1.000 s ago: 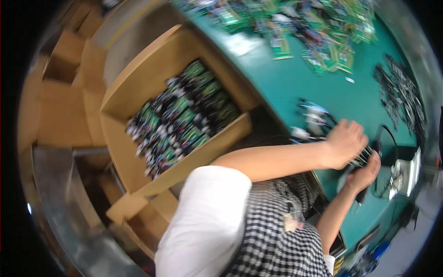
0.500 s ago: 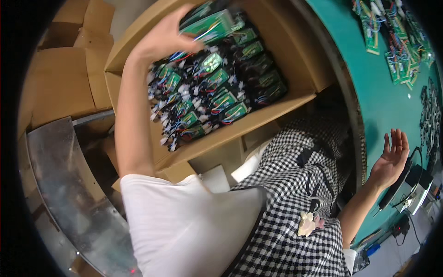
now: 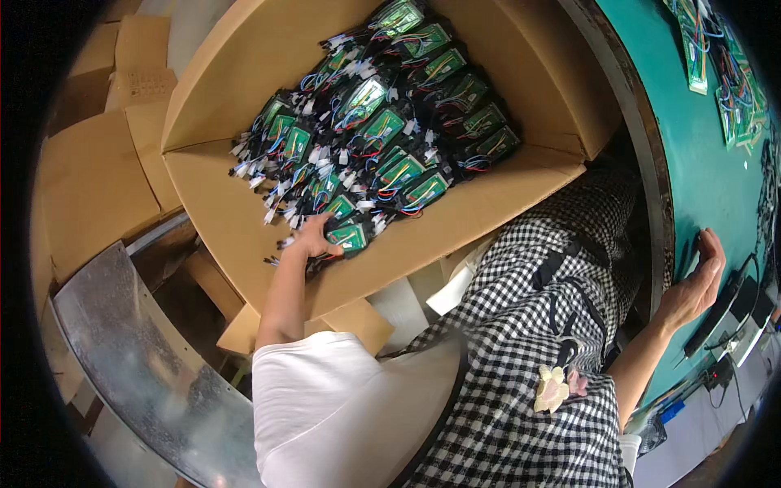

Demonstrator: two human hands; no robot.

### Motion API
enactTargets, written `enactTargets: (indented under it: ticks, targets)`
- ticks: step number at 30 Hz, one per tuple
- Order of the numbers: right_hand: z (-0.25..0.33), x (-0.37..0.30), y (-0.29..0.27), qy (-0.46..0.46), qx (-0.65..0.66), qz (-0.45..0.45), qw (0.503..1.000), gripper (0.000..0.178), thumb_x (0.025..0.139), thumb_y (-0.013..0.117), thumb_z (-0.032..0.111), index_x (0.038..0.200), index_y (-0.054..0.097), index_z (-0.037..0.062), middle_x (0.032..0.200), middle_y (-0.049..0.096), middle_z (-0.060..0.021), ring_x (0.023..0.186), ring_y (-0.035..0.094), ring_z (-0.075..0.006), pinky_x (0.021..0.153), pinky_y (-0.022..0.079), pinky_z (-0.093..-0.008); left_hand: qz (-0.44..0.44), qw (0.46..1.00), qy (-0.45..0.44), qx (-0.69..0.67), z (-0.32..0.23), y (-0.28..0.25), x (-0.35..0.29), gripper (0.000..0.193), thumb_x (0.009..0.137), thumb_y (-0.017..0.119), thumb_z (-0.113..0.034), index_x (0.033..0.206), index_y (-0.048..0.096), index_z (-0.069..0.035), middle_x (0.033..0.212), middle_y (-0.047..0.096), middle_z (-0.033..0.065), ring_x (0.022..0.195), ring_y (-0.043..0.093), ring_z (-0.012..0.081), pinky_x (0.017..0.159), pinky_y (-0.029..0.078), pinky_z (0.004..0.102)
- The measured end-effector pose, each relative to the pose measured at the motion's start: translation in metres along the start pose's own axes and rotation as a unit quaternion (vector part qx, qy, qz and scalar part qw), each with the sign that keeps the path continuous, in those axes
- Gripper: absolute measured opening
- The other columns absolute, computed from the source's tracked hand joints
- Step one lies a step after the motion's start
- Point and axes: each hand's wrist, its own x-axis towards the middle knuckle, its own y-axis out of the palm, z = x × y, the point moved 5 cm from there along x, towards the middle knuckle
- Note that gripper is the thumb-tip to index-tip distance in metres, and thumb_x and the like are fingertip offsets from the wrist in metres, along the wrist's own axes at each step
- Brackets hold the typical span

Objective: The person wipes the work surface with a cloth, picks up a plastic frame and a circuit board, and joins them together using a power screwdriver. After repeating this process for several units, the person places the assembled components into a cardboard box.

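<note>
Inside a large cardboard box point(image 3: 203, 175) lie rows of green circuit boards with coloured wires, white plugs and black parts. My left hand point(image 3: 311, 237) reaches down to the box's near side. Its thumb and fingers close round the left end of a green circuit board point(image 3: 351, 237); the palm hides part of the board and its wires. Over on the right, my right hand point(image 3: 693, 285) rests at the edge of the green tabletop point(image 3: 691, 187). Its fingers are stretched and slightly bent, and it holds nothing.
More wired circuit boards point(image 3: 736, 98) lie at the table's far right. A black cable and dark tool point(image 3: 716, 321) sit beside my right hand. A metal surface point(image 3: 138, 342) curves along the left, with other cardboard boxes point(image 3: 98, 171) behind it.
My left hand has come from the far end of the box, where it was at a board, to the near corner. The view has shifted, and my right hand's fingers have drawn closer together.
</note>
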Motion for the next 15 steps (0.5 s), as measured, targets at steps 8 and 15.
enactTargets:
  ticks: [8, 15]
  targets:
    - [-0.003, 0.004, 0.009, 0.006, -0.001, 0.017, 1.000, 0.041, 0.097, 0.035, 0.026, 0.098, 0.060, -0.0065, 0.106, 0.058, -0.0149, 0.099, 0.053, -0.0219, 0.092, 0.039, -0.0329, -0.297, 0.949, -0.005, 0.107, 0.011, 0.029, -0.007, 0.102, 0.062, 0.076, -0.044, 0.138, 0.024, -0.002, 0.138, 0.026, 0.0279, 0.128, 0.027, 0.0424, 0.106, 0.025, 0.0456]
    - [0.005, 0.006, -0.040, 0.002, 0.069, -0.020, 0.997, 0.028, 0.093, 0.043, 0.017, 0.096, 0.059, -0.0060, 0.105, 0.056, -0.0137, 0.094, 0.054, -0.0189, 0.087, 0.042, -0.0308, -0.186, 0.977, -0.019, 0.098, 0.007, 0.033, 0.029, 0.105, 0.068, 0.070, -0.047, 0.139, 0.013, 0.005, 0.139, 0.027, 0.0264, 0.130, 0.027, 0.0363, 0.109, 0.022, 0.0357]
